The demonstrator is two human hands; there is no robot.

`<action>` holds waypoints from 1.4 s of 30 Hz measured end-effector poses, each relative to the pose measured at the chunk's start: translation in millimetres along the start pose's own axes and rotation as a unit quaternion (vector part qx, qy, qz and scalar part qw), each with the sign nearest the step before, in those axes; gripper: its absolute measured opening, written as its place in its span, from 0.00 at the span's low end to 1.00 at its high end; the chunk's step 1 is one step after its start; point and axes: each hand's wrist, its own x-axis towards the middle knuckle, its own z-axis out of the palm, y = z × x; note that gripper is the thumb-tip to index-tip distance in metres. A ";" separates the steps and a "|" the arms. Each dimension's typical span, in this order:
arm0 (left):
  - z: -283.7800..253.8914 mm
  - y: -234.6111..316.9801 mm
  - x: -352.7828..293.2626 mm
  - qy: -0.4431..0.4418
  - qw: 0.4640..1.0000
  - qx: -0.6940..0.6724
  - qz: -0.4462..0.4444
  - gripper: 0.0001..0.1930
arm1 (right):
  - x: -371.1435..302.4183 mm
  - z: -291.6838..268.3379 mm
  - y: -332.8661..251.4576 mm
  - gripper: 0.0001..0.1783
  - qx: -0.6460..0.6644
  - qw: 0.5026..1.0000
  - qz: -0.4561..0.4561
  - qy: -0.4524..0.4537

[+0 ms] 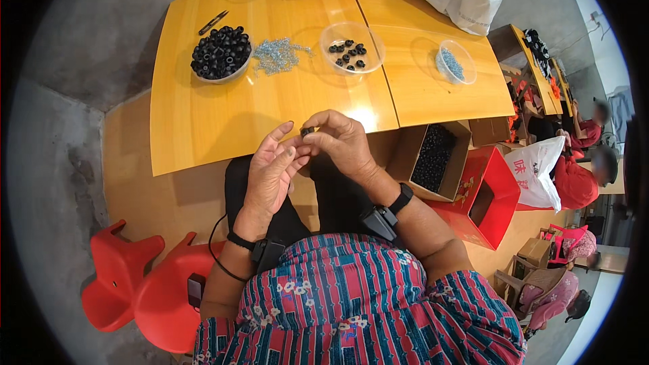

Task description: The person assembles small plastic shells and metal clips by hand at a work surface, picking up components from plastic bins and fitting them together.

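Note:
Just off the table's near edge, my right hand (346, 147) pinches a small round black plastic part (307, 131) between thumb and forefinger. My left hand (270, 174) is beside it, palm up with fingers apart; its fingertips come close to the right hand, and I cannot tell if they touch the part. On the table, a bowl heaped with similar black parts (220, 53) stands at the left. Right of it lies a loose pile of tiny pale-blue pieces (278, 55). A clear plastic bowl (379, 54) farther right contains several black parts.
A tilted clear tub of pale-blue pieces (451, 66) stands on the yellow table (270, 105) at right. A black pen-like tool (213, 23) lies at far left. Beside my right arm are a carton of black parts (435, 159) and a red box (497, 213). Red chairs (118, 277) stand lower left; people sit at far right.

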 end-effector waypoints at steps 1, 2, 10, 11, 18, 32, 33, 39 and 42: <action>0.9 0.6 0.7 0.003 1.000 -0.001 0.001 0.22 | 5.1 -0.4 -3.4 0.07 0.002 1.000 0.011 -0.003; 1.9 0.9 1.7 0.000 1.000 -0.008 0.001 0.23 | 9.2 -0.6 -5.2 0.08 0.004 1.000 0.021 -0.007; -27.6 8.8 15.0 -0.001 1.000 -0.001 -0.023 0.23 | 77.7 -44.7 -30.3 0.06 -0.149 0.958 -0.160 0.184; -36.2 7.8 16.3 -0.002 1.000 -0.008 -0.024 0.23 | 86.4 -53.8 -32.0 0.05 -0.170 0.953 -0.160 0.194; -56.5 9.0 -0.4 0.002 0.997 -0.069 -0.035 0.24 | 103.0 -65.4 -39.6 0.05 -0.418 0.847 -0.190 0.267; -62.2 9.8 -6.3 -0.078 0.986 -0.141 -0.049 0.27 | 162.9 40.3 -8.2 0.12 -0.411 0.898 -0.146 0.063; -61.5 11.2 -6.8 -0.079 0.986 -0.141 -0.048 0.27 | 169.5 42.3 -6.2 0.13 -0.423 0.896 -0.123 0.061; -62.6 7.5 -7.5 -0.079 0.982 -0.159 -0.057 0.29 | 180.6 54.9 -11.8 0.16 -0.566 0.815 -0.117 0.048; -61.1 8.9 -9.5 -0.087 0.981 -0.162 -0.058 0.29 | 182.1 57.7 -12.0 0.15 -0.592 0.798 -0.107 0.038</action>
